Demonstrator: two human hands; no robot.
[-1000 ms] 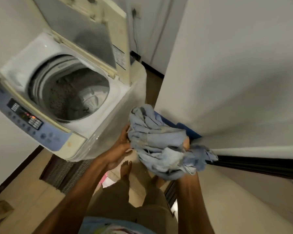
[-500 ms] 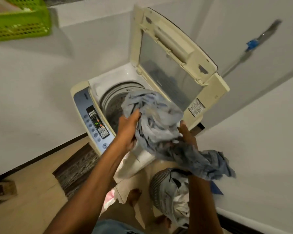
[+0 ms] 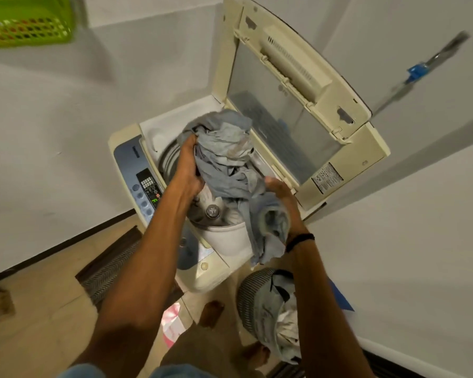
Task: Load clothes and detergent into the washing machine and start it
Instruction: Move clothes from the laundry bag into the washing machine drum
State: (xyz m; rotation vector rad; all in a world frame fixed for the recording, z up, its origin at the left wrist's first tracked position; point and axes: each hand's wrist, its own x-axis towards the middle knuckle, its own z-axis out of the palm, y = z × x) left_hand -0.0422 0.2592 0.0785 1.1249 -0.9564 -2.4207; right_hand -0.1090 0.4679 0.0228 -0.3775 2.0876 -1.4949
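Clothes [image 3: 224,148] btwn L hand [image 3: 188,170], R hand [image 3: 280,193].

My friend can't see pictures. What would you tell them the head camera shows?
A left hand and right hand grip a crumpled blue-grey bundle of clothes over the open cream top-loading washing machine, its lid raised. A striped round laundry basket holding more clothes stands on the floor nearby.

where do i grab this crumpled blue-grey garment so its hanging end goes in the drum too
Take the loose tail of the crumpled blue-grey garment, coming from below on the right: it droops outside the cream washing machine's front rim, while the left hand and right hand hold only the upper bunch.
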